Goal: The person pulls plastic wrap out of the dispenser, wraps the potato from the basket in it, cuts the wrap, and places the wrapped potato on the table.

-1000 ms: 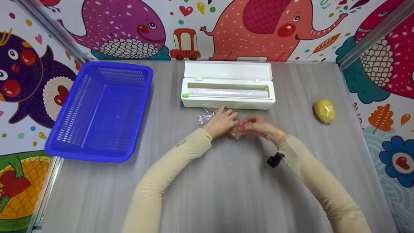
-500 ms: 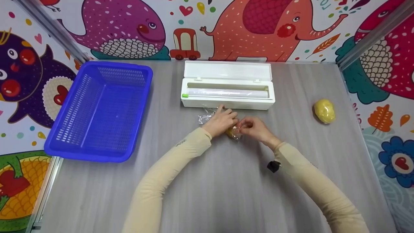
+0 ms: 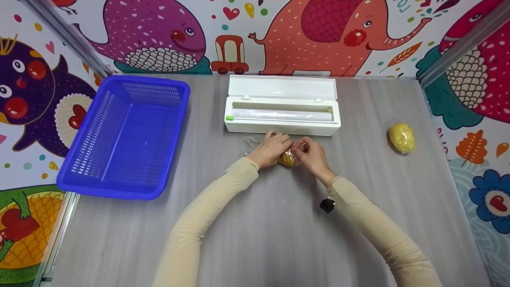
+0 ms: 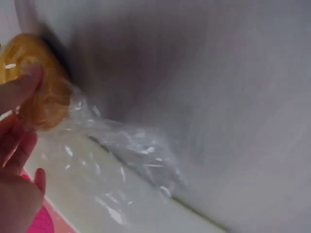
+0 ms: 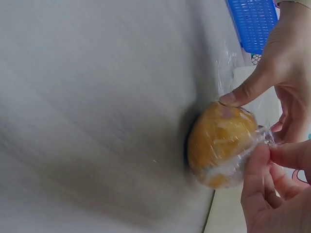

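My left hand (image 3: 269,151) holds a rounded yellow-orange food item (image 5: 218,138) in clear cling film (image 4: 138,145), thumb on one side and fingers on the other; its exact kind cannot be told. From the item's far end, loose film trails left beside the dispenser, as the left wrist view shows. With thumb and fingertips, my right hand (image 3: 313,157) pinches an edge of the film at the item's right side. Part of the item is hidden under the left hand in the head view.
Just beyond the hands stands a white cling film dispenser (image 3: 283,128), lid up, a film roll (image 3: 283,114) inside. A blue plastic basket (image 3: 169,155) is at left. One yellow roundish item (image 3: 402,138), glossy as if wrapped, lies at right. Patterned walls edge the grey table (image 3: 271,239).
My right hand has shifted slightly away from me and inward, lifting film up over the item, so more yellow shows. The left hand has hardly moved and keeps its hold.
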The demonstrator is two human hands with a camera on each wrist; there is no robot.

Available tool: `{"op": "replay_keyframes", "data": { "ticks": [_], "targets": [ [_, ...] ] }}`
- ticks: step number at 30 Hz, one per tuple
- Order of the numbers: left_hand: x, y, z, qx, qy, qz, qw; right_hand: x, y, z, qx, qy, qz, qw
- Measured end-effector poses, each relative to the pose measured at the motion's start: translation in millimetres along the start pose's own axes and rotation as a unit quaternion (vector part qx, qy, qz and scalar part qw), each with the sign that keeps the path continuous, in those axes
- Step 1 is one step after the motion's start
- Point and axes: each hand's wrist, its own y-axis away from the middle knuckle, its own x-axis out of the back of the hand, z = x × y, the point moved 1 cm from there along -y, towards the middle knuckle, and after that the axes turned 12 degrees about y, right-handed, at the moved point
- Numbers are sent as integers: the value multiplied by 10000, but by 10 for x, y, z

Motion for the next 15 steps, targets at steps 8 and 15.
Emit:
{"op": "replay_keyframes", "data": {
  "ticks": [8,15],
  "targets": [
    [-43,70,-25,-162,472,435,9978,-82,-2,20,139,327,493,9982],
    [-59,108,-49,-247,448,595,9969,-76,62,134,110,-1550,384,9871]
  ]
}}
